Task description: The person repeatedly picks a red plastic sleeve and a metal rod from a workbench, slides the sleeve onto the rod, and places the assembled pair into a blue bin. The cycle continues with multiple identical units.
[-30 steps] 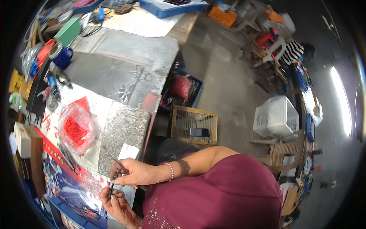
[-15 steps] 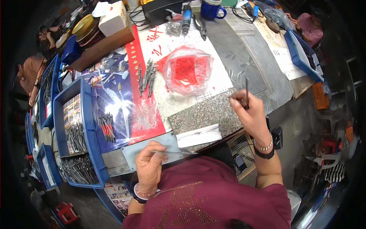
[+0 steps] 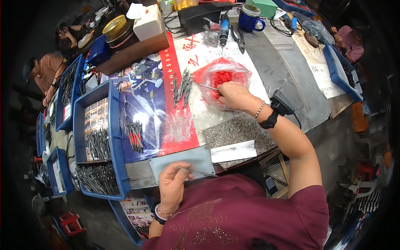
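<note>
My left hand [image 3: 171, 183] is closed around a thin, pointed metal rod [image 3: 200, 171], held low in front of my shirt by the light-blue mat [image 3: 196, 156]. My right hand [image 3: 234, 96] reaches over a clear plastic bag of small red pieces [image 3: 223, 76]. A slim dark rod [image 3: 207, 86] sticks out leftward from its fingers; whether they also touch the red pieces is hidden. Left of the bag lies a bunch of grey pen-like metal tools [image 3: 183, 88]. Closer to me, a white folded paper [image 3: 234, 151] bears several fine dark strands.
Blue trays [image 3: 123, 166] of dark slender tools line the left side, beside a red-tipped bunch [image 3: 134, 136]. Behind the bag lie a blue electric screwdriver [image 3: 224, 31], pliers [image 3: 238, 39] and a blue mug [image 3: 250, 18]. A black adapter [image 3: 282, 103] sits beside my right wrist. Other people sit farther off.
My right hand has moved forward and left to the bag, and its rod has swung from upright to pointing left. My left hand keeps its rod. The whole view has shifted slightly.
</note>
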`<action>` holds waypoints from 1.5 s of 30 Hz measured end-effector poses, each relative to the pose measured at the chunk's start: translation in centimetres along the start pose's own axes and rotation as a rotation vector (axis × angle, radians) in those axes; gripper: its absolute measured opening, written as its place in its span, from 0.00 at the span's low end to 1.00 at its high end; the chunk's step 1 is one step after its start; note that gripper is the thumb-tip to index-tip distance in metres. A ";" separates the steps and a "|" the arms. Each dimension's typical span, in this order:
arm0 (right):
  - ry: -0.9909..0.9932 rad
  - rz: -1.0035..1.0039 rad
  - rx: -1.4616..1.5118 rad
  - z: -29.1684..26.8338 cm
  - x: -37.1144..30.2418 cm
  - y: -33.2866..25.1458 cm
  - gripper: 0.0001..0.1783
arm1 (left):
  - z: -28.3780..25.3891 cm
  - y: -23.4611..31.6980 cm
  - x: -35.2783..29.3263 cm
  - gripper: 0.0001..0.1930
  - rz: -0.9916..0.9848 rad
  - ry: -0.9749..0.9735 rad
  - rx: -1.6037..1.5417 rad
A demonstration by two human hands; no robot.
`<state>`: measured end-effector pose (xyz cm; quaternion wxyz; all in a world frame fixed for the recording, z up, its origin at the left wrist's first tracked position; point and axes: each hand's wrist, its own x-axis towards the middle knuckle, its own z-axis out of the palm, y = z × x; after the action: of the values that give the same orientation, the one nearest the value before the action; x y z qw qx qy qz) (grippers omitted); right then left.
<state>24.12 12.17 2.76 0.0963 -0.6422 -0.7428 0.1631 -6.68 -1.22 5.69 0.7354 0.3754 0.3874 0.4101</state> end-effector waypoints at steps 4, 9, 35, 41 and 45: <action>0.013 0.054 0.029 0.6 0.8 0.4 0.09 | -0.1 0.0 0.3 0.09 -0.030 -0.023 0.004; -0.080 0.167 0.126 -0.1 1.3 0.6 0.10 | 0.3 0.2 0.7 0.09 -0.058 -0.052 0.015; -0.317 0.376 1.584 -0.6 -14.5 -9.9 0.08 | 3.0 0.3 2.4 0.10 -0.183 -0.201 0.087; -0.244 0.340 1.624 -0.3 -14.9 -10.0 0.11 | 3.0 0.3 2.2 0.08 -0.156 -0.160 0.097; -0.226 0.341 1.495 -0.5 -15.6 -10.3 0.11 | 2.9 0.2 2.1 0.08 -0.172 -0.165 0.111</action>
<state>17.31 -4.41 8.07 0.4013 -0.4913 -0.3316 0.6983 -3.45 0.05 6.51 0.7753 0.4135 0.3783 0.2912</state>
